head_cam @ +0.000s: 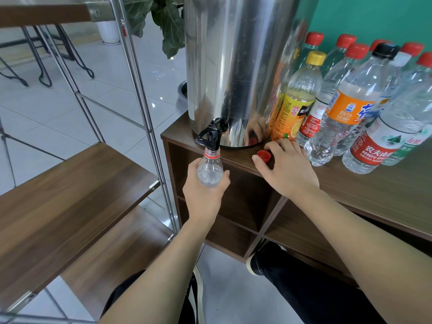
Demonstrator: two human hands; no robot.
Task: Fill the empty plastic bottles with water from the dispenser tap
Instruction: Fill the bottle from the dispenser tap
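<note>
My left hand [205, 192] grips a clear uncapped plastic bottle [209, 170] upright, its mouth right under the black tap [210, 135] of the steel water dispenser [236, 66]. The bottle's lower part is hidden by my fingers. My right hand [287, 167] lies on the wooden cabinet top [374, 188], fingers loosely bent beside a loose red cap [264, 156] and touching it. Whether water is flowing I cannot make out.
Several capped bottles [350, 106], with red, yellow and black caps, stand in a cluster right of the dispenser against the green wall. A metal-framed wooden shelf [70, 183] stands to the left. A potted plant [163, 22] sits behind the dispenser.
</note>
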